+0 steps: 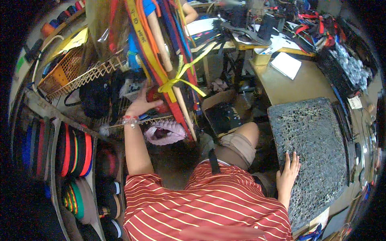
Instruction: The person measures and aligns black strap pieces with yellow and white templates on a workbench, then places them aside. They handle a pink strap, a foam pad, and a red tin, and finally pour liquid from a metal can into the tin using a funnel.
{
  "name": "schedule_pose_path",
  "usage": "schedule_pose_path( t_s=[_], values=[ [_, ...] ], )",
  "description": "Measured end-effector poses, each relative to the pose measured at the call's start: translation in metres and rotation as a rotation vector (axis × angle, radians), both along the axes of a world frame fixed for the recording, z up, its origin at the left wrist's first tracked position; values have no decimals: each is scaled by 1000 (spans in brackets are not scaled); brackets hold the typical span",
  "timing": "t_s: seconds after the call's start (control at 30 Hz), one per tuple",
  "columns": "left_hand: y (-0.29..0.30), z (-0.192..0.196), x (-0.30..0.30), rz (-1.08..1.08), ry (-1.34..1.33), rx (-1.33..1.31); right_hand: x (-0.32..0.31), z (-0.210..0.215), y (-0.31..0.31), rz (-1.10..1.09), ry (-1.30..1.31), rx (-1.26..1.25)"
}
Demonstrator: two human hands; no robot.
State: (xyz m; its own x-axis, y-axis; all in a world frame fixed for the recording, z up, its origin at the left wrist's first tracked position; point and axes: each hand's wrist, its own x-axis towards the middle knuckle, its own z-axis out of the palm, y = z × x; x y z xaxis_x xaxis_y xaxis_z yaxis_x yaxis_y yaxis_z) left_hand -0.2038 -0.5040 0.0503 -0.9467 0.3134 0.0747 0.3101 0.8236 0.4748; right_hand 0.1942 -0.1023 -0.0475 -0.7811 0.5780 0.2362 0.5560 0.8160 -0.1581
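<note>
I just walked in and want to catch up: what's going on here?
A person in a red striped shirt has the left hand open, fingers spread, beside the long colored straps; whether it touches a red item there is unclear. The right hand rests open on a dark, pitted slab. Neither hand visibly holds anything. Striped webbing rolls stand on the shelving at left.

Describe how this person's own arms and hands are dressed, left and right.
The striped shirt is dark red with thin pale lines. Its left sleeve stops well short of the wrist, leaving the forearm bare. The left hand is ungloved, with reddish and pale bracelets at the wrist. The right hand is ungloved too, and no bracelet shows there.
</note>
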Motion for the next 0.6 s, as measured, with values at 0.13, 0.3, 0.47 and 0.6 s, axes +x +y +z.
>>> schedule_pose_path(
  t_s=[0.13,0.3,0.47,0.6],
  values=[
    [-3,-52,-40,-168,27,205,0,2,-1,-1,22,3],
    [-25,-24,-19,47,181,714,-1,3,-2,-18,1,-23],
    [-43,71,69,-231,359,536,-4,3,-2,-12,-31,28],
    [28,99,104,-695,205,723,-3,2,0,-30,35,-34]
  ],
)
